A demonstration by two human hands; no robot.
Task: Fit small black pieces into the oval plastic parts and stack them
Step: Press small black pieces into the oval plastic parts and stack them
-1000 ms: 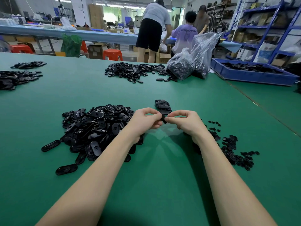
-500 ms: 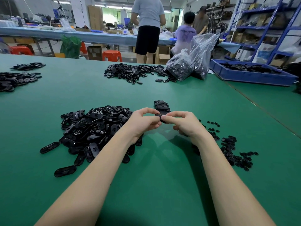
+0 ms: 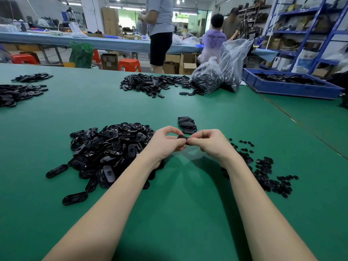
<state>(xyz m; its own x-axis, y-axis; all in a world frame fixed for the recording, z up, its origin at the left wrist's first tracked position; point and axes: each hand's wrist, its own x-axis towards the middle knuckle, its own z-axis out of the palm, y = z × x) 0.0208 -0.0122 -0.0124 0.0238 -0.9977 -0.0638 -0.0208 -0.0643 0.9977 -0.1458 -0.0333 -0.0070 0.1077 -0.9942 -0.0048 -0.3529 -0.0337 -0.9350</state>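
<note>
Far-left piles: two dark heaps of parts [image 3: 17, 94] are seen at the left edge of the green bench [image 3: 178, 213]
Oval parts: a large loose heap of oval plastic parts [image 3: 105, 149] is spread left of the bench's middle, with a few strays [image 3: 75, 198] lying toward the near edge
Left hand: the left hand [image 3: 165, 143] is raised just above the bench, its thumb and curled fingers pinched on one black oval part [image 3: 182, 137]
Held part: the oval part is gripped from both ends, between the two hands, near the middle of the bench
Right hand: the right hand [image 3: 209, 143] is closed on the other end of the same part, fingertips touching those of the left
Stack: a short stack of ovals [image 3: 186, 125] is set just beyond the hands
Small pieces: small black pieces [image 3: 267, 172] are scattered to the right of the right wrist
Far edge: another heap [image 3: 154, 84], two clear bags [image 3: 222, 72] and a blue tray [image 3: 290, 87] are placed along the far edge toward the right corner
</note>
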